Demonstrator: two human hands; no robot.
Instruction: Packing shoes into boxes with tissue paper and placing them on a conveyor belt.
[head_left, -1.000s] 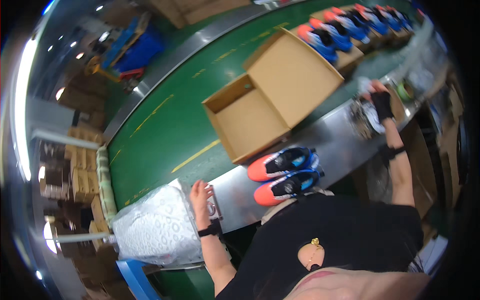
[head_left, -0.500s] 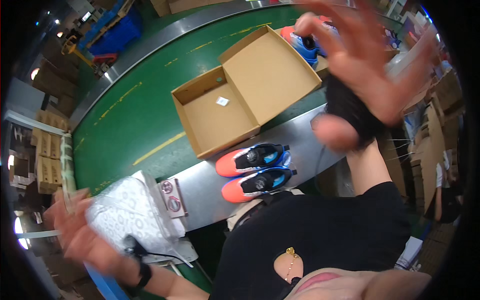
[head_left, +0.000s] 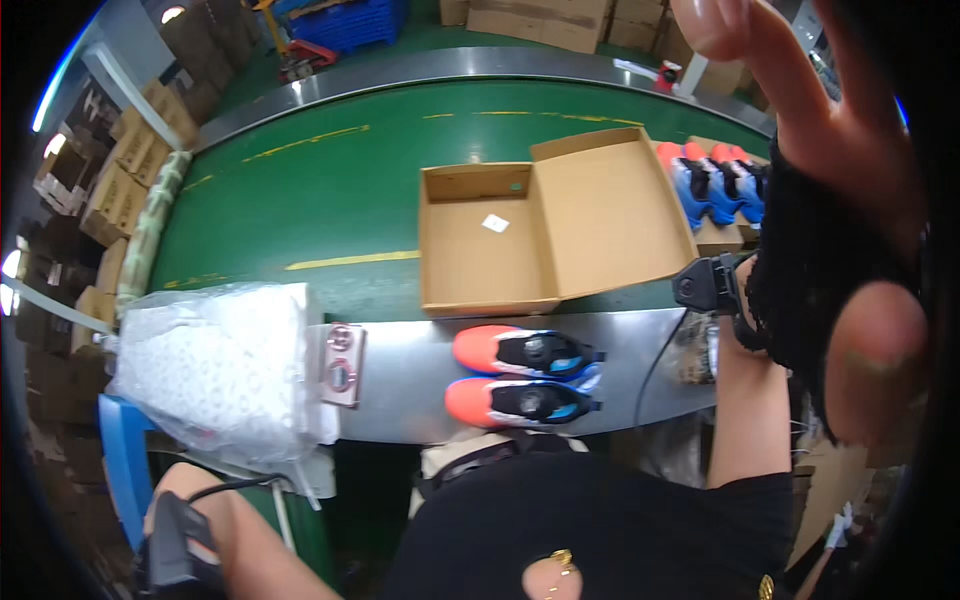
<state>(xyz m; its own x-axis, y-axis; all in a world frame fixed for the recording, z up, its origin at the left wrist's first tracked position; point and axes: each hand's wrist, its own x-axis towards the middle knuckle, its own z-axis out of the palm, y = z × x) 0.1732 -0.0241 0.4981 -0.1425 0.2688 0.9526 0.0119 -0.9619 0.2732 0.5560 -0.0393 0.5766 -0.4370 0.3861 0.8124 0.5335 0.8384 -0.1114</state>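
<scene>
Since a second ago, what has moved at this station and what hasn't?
The right hand left the far end of the metal ledge and rose close to the camera, fingers spread, holding nothing. The left hand came off the ledge beside the plastic-wrapped bundle and dropped out of view; only its forearm shows. The open cardboard box and orange-toed shoes lie as before.

The scene is brightly and evenly lit from overhead. Lamps show as white streaks at nine and eleven o'clock on the rim. The steel ledge [head_left: 640, 345] carries a soft sheen, and the plastic-wrapped bundle [head_left: 225, 365] at eight o'clock is nearly washed out with glare. Shadows are faint; the open cardboard box [head_left: 550, 235] at centre is sharp. The fisheye lens bends the green conveyor belt [head_left: 320, 190] into an arc, and black corners frame everything. At two to four o'clock the right hand [head_left: 840, 200] looms huge, blurred and out of focus.
</scene>
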